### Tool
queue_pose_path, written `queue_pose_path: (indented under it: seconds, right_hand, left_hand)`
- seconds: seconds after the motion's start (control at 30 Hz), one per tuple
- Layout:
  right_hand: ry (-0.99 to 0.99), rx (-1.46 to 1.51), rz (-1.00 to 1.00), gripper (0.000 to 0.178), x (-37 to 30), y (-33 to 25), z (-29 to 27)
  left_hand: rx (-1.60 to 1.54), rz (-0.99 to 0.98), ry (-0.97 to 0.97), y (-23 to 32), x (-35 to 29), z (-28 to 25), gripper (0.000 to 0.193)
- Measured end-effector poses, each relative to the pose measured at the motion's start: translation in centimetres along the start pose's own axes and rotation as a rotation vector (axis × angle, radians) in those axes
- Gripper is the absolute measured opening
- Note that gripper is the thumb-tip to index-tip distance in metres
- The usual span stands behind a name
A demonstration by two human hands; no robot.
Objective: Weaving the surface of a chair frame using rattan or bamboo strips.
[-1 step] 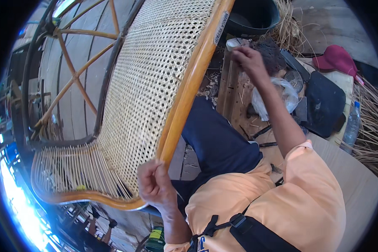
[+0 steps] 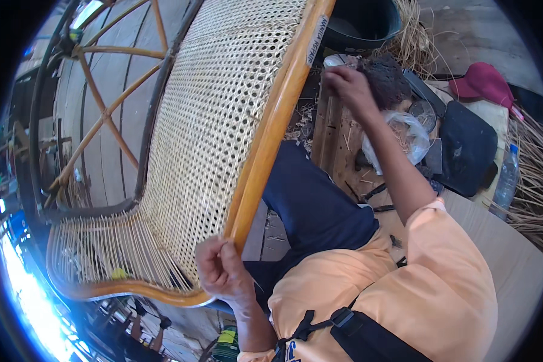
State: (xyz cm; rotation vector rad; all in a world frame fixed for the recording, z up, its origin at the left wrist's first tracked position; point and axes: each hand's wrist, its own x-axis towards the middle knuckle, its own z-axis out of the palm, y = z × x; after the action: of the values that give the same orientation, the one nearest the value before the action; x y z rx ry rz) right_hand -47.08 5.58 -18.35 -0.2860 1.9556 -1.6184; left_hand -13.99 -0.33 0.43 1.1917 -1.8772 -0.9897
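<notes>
On the left side sits the cane chair [image 2: 199, 139], wooden rail [image 2: 266, 145] along its right edge; dark bucket [image 2: 367, 42] past far end. Left hand [image 2: 224, 265] curls at rail's near end, right hand [image 2: 351, 90] bends near bucket; cannot tell whether either grips anything.
</notes>
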Motion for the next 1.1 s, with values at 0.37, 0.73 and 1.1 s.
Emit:
queue_pose_path:
  seconds: [0.37,0.73,1.1]
  right_hand:
    - [0.181,0.153,0.575,0.02,8.3,20.5,12.1]
    - [0.143,-0.143,0.668,0.02,4.8,23.1,11.8]
    - [0.223,-0.221,0.688,0.021,0.3,21.2,8.5]
  left_hand:
    - [0.224,0.013,-0.169,-1.1,1.1,-1.0,0.008]
    - [0.211,0.057,-0.4,-0.9,5.0,-2.0,0.013]
    - [0.102,0.106,-0.466,-2.5,5.2,-3.2,0.018]
